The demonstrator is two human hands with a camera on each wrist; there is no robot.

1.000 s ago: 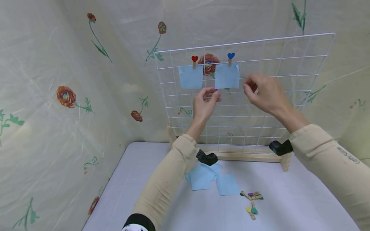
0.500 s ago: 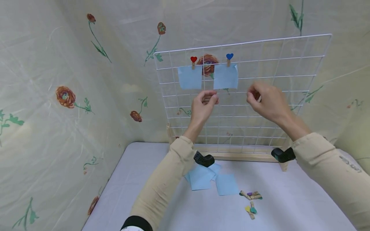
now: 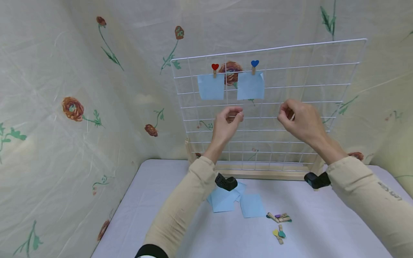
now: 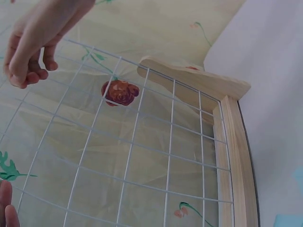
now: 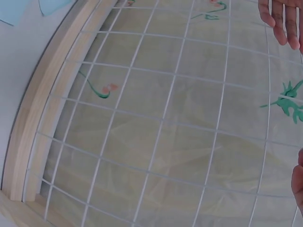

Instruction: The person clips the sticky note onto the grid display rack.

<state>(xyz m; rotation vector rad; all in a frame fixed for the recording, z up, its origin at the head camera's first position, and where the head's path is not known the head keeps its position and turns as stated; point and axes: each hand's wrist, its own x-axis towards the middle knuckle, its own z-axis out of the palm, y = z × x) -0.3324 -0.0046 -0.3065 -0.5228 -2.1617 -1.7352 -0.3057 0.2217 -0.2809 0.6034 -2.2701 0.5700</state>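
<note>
A white wire grid (image 3: 271, 123) stands upright, with two blue paper notes on its upper left part. A clothespin with a red heart (image 3: 215, 67) fixes the left note (image 3: 210, 87), and one with a blue heart (image 3: 255, 63) fixes the right note (image 3: 250, 86). Below these notes my left hand (image 3: 227, 122) hovers in front of the grid, its fingers loosely bent and holding nothing visible. My right hand (image 3: 300, 118) hangs farther right, fingers relaxed and bent; in the left wrist view that hand (image 4: 40, 40) appears to hold nothing.
The grid stands in a wooden base (image 3: 267, 174) at the back of the white table (image 3: 180, 229). Several loose blue notes (image 3: 222, 200) lie before it. Several wooden clothespins (image 3: 280, 217) lie right of them. Flowered cloth (image 3: 129, 89) hangs behind and at the left.
Both hands have moved down, away from the pinned right note. The right hand has also drifted slightly right. The notes and clothespins stay in place, while the whole view has shifted a little.
</note>
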